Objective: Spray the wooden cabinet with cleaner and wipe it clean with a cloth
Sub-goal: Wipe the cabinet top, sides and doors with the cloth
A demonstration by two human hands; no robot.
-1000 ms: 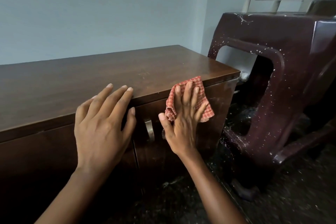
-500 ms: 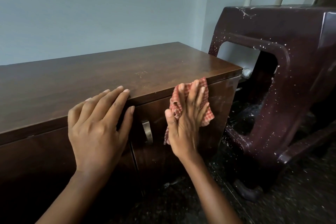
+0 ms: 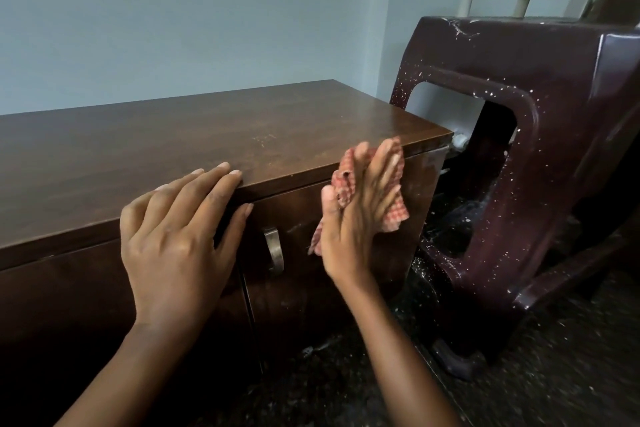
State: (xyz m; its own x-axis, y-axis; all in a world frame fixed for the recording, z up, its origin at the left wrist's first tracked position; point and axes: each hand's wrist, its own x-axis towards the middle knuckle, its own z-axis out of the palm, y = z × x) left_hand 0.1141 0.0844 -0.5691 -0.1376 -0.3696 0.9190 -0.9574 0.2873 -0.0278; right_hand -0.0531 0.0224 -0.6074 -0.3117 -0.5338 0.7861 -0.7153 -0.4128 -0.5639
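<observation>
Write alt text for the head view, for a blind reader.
A person's right hand presses a red-checked cloth flat against the front of a dark brown wooden cabinet. The left hand rests on the cabinet's top front edge; a speckled maroon plastic chair is to the right.

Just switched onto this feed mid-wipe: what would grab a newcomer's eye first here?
The red checked cloth stands out first, pressed flat by the right hand against the wooden cabinet front, just under its top edge near the right end. Next comes the left hand, spread on the top's front edge, left of a metal door handle. On the right, a maroon plastic chair flecked with white sits close beside the cabinet's end.
</observation>
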